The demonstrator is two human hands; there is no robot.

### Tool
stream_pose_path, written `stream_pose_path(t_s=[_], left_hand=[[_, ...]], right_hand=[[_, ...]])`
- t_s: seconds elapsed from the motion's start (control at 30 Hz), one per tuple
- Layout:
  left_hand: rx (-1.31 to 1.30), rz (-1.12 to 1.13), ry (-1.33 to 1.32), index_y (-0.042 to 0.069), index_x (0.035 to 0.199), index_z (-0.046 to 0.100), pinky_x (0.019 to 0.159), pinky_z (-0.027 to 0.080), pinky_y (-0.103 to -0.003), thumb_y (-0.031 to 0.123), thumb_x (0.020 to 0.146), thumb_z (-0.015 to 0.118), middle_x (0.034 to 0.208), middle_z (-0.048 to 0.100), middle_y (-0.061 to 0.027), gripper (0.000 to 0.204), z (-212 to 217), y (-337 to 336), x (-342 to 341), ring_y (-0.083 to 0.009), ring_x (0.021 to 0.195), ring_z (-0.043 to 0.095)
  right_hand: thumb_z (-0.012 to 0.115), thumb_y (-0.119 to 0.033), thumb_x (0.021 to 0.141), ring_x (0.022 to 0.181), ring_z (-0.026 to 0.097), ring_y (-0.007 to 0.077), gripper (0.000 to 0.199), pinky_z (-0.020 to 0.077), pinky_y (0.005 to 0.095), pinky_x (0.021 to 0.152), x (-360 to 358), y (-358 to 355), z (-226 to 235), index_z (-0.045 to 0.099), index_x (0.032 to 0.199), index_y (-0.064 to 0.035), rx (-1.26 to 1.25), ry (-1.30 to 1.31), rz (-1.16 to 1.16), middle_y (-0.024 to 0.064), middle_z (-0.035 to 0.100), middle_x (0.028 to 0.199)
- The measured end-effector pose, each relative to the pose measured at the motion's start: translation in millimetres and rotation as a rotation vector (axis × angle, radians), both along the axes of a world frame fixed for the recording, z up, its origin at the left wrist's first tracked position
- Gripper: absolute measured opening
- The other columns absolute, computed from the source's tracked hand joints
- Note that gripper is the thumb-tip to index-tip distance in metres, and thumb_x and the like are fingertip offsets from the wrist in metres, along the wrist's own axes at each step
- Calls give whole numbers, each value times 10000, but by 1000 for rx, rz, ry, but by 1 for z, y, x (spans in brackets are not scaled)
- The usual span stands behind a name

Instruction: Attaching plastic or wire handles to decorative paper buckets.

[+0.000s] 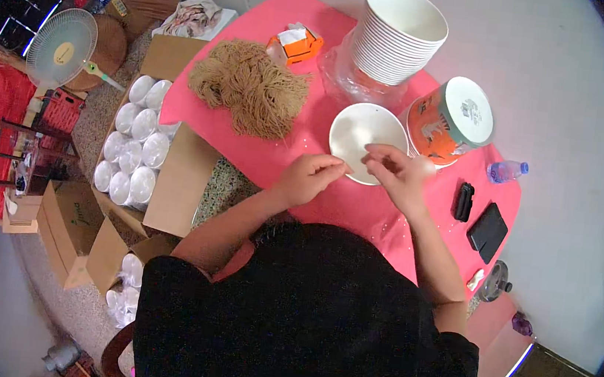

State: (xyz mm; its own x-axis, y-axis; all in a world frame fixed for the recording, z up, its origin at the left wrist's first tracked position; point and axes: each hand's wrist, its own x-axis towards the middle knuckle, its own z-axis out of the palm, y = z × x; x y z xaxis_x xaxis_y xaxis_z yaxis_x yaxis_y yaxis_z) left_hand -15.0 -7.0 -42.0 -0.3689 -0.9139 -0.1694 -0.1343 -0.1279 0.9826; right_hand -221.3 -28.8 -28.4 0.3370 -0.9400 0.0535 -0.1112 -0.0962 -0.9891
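A white paper bowl (350, 136) stands on the pink-covered table in front of me, and something pale lies inside it. At its near left rim is my left hand (312, 178), closed with thumb and fingertips pressed together. My right hand (400, 176) reaches over the near right part of the bowl, fingers curled in toward the thumb as in a pinch. Whatever either hand pinches is too small to make out. To the left lies a tangled bundle of thin brown strands (250, 87). Behind the bowl rises a tall stack of white paper tubs (396, 46).
An orange printed tub with a white lid (467, 112), a plastic bottle (506, 171), a black case (464, 202) and a black wallet-like item (488, 232) occupy the right side. An orange tissue box (302, 45) sits behind the strands. Cardboard boxes of wrapped white cups (144, 124) stand left.
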Motion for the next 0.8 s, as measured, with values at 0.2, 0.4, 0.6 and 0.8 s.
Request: stream_pose_path(t_s=[0.2, 0.4, 0.6, 0.8], left_hand=[[-32, -22, 33, -5, 952, 643, 630, 437, -237, 190, 902, 519, 739, 607, -2, 237, -18, 12, -2, -67, 702, 537], [140, 30, 229, 17, 1021, 606, 639, 458, -250, 160, 889, 546, 765, 600, -4, 203, -31, 20, -1, -91, 693, 553], [261, 33, 198, 7, 942, 586, 649, 457, -245, 135, 869, 570, 807, 604, -19, 148, -37, 24, -2, -85, 719, 552], [-39, 217, 70, -2, 846, 612, 644, 440, -225, 113, 830, 604, 745, 593, 13, 117, -49, 16, 19, -65, 707, 539]], right_hand=[[574, -89, 870, 613, 526, 46, 83, 413, 178, 555, 13, -4, -18, 587, 881, -8, 271, -124, 110, 18, 615, 731], [597, -105, 865, 577, 456, 32, 117, 353, 195, 494, 15, 15, -29, 562, 795, -18, 104, 46, 87, -22, 550, 655], [667, -135, 789, 542, 504, 125, 156, 423, 278, 532, 17, 18, -32, 586, 790, -2, 6, 392, 39, 73, 592, 690], [688, -141, 722, 692, 612, 266, 211, 485, 362, 612, -5, -3, -21, 614, 877, -19, -549, 657, 135, 136, 620, 853]])
